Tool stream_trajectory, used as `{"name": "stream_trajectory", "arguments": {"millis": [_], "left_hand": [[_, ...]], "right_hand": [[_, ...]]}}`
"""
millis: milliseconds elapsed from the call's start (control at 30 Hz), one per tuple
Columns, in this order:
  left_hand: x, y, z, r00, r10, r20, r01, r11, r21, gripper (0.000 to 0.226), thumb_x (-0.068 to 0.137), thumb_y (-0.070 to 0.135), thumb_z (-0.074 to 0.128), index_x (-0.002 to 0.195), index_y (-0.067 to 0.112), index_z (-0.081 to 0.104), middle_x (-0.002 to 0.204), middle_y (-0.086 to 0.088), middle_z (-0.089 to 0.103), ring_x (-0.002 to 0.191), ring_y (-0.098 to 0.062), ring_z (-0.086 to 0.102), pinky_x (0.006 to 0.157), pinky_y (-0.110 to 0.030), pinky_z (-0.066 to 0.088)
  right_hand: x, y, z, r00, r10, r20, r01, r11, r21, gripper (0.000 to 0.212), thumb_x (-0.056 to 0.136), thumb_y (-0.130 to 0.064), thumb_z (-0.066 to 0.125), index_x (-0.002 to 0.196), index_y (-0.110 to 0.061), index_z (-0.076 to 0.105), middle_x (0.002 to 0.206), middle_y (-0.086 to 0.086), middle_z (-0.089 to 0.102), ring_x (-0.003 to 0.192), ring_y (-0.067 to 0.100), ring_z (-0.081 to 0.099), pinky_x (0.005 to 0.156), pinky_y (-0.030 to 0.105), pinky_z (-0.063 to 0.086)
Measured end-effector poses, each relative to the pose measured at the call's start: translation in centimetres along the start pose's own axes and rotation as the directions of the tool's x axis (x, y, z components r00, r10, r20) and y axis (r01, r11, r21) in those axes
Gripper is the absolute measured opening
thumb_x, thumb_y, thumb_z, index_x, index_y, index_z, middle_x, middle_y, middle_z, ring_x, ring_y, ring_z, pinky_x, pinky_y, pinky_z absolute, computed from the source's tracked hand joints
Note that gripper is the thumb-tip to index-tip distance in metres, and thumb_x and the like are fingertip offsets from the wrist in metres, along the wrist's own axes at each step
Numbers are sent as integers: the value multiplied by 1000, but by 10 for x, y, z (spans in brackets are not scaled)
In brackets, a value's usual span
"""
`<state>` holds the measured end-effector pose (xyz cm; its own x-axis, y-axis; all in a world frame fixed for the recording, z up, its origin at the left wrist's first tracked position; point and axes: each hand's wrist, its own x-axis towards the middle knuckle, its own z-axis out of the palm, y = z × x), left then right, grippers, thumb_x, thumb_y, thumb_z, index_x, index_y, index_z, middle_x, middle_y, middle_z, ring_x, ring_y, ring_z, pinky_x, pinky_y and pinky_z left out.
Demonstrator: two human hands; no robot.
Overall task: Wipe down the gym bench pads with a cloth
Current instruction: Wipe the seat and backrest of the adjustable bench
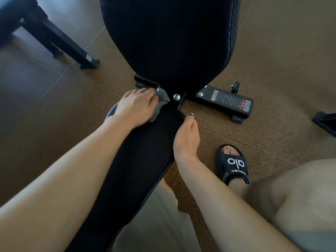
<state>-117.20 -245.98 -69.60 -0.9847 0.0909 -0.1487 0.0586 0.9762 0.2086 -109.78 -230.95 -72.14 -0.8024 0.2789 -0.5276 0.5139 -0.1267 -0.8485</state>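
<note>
A person seated astride a gym bench presses a grey-green cloth (161,104) against the far end of the seat pad (145,157), close to the bolted hinge (176,96) where that pad meets the back pad (171,39). The left hand (135,106) lies flat with its fingers closed over the crumpled cloth, pinning it to the pad's corner. The right hand (186,137) is wrapped around the seat pad's right edge, thumb on top, steadying it.

Both pads are black, with a fine woven-look texture and rounded, stitched edges; the back pad widens as it rises away from the hinge. The cloth looks soft and nubby, like towelling. Neither pad shows streaks or damp patches, so how much is already wiped cannot be told; judging by the cloth's position, the back pad may still be to come. The steel frame foot (225,102) rests on speckled brown flooring (272,70) beyond the hinge.
</note>
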Motion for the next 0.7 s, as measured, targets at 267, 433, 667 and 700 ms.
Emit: {"name": "stream_trajectory", "arguments": {"millis": [267, 433, 667, 700], "left_hand": [[-7, -42, -2, 956, -292, -42, 280, 942, -183, 28, 107, 43, 30, 97, 22, 46, 103, 0, 51, 93, -25, 46, 77, -40, 37], [-42, -73, -4, 846, -531, 38, 490, 748, -447, 35, 107, 39, 31, 95, 15, 54, 95, -2, 58, 94, -24, 52, 80, -36, 35], [-154, -58, 4, 792, -610, 26, 563, 712, -419, 35, 108, 42, 30, 89, 17, 45, 88, -7, 57, 83, -28, 54, 76, -44, 41], [-168, -55, 6, 791, -612, 9, 566, 726, -391, 33, 108, 42, 30, 90, 18, 44, 88, -9, 58, 85, -32, 55, 77, -47, 44]], "right_hand": [[2, 2, 6, 996, -43, -74, 38, 997, -66, 49, 109, -47, 27, 88, -16, 58, 74, -2, 54, 69, 10, 52, 64, 26, 37], [1, 2, 9, 992, -40, -116, 28, 995, -101, 49, 108, -49, 28, 86, -17, 57, 74, -2, 54, 69, 10, 53, 66, 26, 39], [-1, 0, 10, 990, -47, -132, 29, 991, -133, 50, 108, -50, 26, 88, -16, 57, 79, -1, 58, 75, 13, 57, 66, 27, 39], [-2, 0, 10, 991, -40, -130, 23, 991, -133, 50, 108, -50, 26, 89, -16, 57, 81, -1, 58, 77, 13, 57, 68, 28, 40]]}}
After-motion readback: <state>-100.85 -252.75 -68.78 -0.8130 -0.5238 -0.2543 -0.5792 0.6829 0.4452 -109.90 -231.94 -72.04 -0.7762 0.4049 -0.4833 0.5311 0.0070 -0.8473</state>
